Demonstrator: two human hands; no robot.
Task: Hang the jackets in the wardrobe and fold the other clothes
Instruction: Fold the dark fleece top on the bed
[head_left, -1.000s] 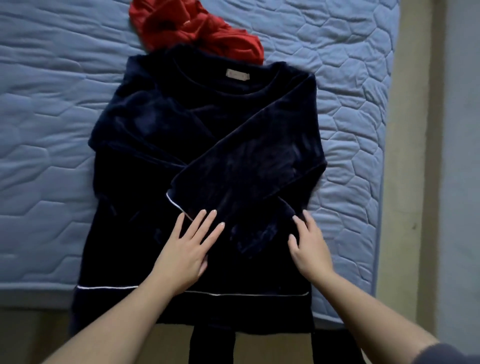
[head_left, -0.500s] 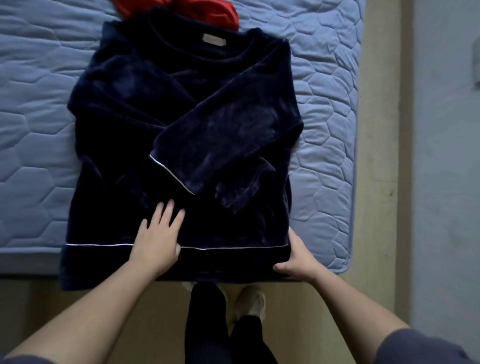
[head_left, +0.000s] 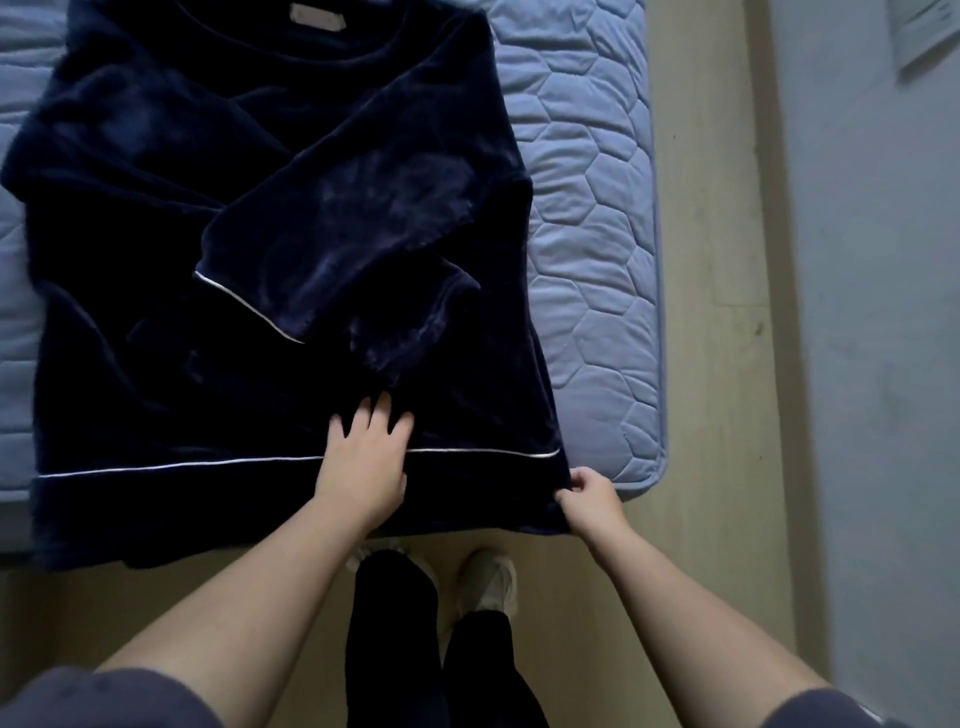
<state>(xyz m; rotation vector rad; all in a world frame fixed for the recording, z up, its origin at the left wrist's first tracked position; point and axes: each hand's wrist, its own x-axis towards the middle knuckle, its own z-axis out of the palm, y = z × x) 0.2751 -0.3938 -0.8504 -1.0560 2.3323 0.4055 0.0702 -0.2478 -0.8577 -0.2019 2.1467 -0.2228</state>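
Right hand (head_left: 589, 496) pinches the hem corner of the navy top (head_left: 156, 270) spread on the mattress (head_left: 592, 260) (sleeves apparently crossed), left hand (head_left: 366, 457) flat and splayed; lift both corners evenly.

bare mattress (head_left: 587, 218) right of navy top (head_left: 208, 260), open floor (head_left: 717, 312) beyond

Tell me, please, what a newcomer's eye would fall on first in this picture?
The dark navy velvet top fills the left of the view, spread on the blue quilted mattress with its sleeves folded across the front and its hem hanging over the bed's near edge. The left hand lies flat on the white-piped hem, while the right hand pinches the hem's right corner.
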